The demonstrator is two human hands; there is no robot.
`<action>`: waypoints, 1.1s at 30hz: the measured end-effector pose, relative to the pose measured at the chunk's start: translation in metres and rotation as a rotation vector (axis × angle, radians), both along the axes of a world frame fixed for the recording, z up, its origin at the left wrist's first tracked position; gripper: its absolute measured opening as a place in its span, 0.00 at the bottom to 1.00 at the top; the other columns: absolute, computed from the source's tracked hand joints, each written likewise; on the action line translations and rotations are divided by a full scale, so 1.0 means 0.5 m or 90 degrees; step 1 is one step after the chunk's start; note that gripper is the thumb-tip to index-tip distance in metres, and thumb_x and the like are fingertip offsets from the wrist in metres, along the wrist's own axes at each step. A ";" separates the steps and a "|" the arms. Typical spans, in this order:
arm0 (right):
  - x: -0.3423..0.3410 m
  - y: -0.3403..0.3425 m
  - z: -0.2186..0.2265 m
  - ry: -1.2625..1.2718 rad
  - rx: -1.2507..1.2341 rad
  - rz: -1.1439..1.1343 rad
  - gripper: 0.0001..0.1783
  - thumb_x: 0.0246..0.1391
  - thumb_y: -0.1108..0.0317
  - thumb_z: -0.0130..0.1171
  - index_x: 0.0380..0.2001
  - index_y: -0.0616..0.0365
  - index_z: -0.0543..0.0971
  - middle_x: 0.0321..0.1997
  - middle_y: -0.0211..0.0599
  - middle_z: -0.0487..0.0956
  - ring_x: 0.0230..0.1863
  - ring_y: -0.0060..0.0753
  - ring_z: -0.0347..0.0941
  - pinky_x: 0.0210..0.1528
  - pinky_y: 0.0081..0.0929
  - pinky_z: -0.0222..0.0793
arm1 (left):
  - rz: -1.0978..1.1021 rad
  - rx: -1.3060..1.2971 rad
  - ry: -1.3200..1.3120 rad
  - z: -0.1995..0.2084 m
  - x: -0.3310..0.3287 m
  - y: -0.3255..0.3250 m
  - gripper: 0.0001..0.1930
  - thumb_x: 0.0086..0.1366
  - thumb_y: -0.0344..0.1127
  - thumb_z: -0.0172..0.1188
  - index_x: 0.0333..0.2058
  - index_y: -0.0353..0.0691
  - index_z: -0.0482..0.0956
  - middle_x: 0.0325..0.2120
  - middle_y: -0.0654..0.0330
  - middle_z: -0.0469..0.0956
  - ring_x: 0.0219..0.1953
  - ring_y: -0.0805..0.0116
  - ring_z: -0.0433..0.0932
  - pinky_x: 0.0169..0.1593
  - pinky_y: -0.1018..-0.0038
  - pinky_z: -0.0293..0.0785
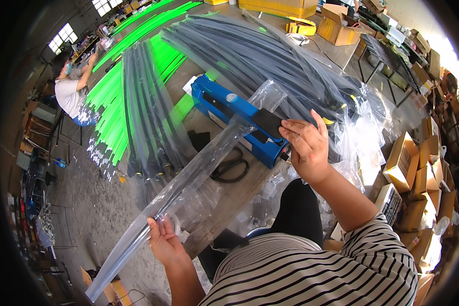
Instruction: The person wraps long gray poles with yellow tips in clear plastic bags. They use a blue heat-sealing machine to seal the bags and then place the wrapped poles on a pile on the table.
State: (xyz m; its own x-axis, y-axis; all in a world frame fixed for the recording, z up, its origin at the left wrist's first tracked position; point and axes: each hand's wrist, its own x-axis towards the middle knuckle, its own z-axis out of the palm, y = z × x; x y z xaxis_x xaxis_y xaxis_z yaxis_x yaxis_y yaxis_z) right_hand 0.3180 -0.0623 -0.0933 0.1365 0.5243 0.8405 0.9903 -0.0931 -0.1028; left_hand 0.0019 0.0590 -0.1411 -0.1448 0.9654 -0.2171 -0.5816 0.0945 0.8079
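Observation:
A blue impulse heat sealer (pixel 227 99) stands on the table in front of me, its long lever lying down along its body. My right hand (pixel 310 152) is closed with the fingertips on the black end (pixel 266 122) of that lever. Across the sealer runs a long, clear plastic sleeve (pixel 193 167), its far end sticking out beyond the lever. Lower down, my left hand (pixel 167 246) pinches the sleeve between thumb and fingers. A dark, thin strip shows inside the sleeve near this hand. The sleeve's near end hangs past the hand toward the lower left.
Grey bagged strips (pixel 250 51) and a smaller bagged bundle (pixel 149 102) cover much of the table, beside bright green rods (pixel 109 112). A black cord (pixel 230 168) lies by the sealer. Another person (pixel 72 89) works at far left. Cardboard boxes (pixel 404 160) stand on the right.

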 end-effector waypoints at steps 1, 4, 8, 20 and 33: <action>0.000 0.001 -0.001 -0.001 0.002 -0.001 0.13 0.33 0.85 0.53 0.26 0.58 0.78 0.33 0.33 0.77 0.37 0.31 0.74 0.57 0.43 0.52 | -0.001 0.001 -0.001 0.001 0.001 0.000 0.12 0.57 0.33 0.58 0.36 0.31 0.72 0.35 0.54 0.75 0.38 0.69 0.75 0.44 0.78 0.74; 0.001 0.003 0.000 -0.003 0.004 -0.003 0.11 0.35 0.83 0.54 0.25 0.58 0.77 0.33 0.33 0.77 0.36 0.31 0.75 0.57 0.44 0.51 | -0.003 0.002 -0.002 0.000 -0.001 0.002 0.12 0.57 0.33 0.57 0.36 0.30 0.71 0.35 0.54 0.75 0.38 0.68 0.75 0.45 0.77 0.74; 0.000 0.004 0.000 -0.001 0.007 -0.005 0.10 0.36 0.83 0.54 0.24 0.58 0.77 0.32 0.32 0.77 0.36 0.30 0.75 0.57 0.45 0.51 | -0.013 -0.006 -0.002 -0.001 -0.002 0.001 0.12 0.57 0.33 0.57 0.36 0.29 0.71 0.35 0.53 0.75 0.39 0.68 0.75 0.45 0.76 0.74; 0.007 -0.006 -0.003 -0.024 -0.014 -0.002 0.17 0.27 0.81 0.54 0.28 0.58 0.78 0.35 0.31 0.76 0.39 0.29 0.72 0.58 0.44 0.53 | -0.017 0.004 -0.013 -0.001 -0.003 0.007 0.12 0.56 0.33 0.58 0.35 0.29 0.71 0.34 0.54 0.75 0.37 0.70 0.75 0.45 0.76 0.74; -0.031 -0.058 0.061 0.043 0.050 -0.019 0.21 0.30 0.82 0.48 0.34 0.61 0.77 0.42 0.38 0.76 0.49 0.39 0.70 0.58 0.48 0.49 | -0.004 0.024 -0.014 0.024 -0.050 0.013 0.11 0.55 0.33 0.59 0.33 0.31 0.72 0.32 0.57 0.75 0.34 0.72 0.74 0.42 0.78 0.74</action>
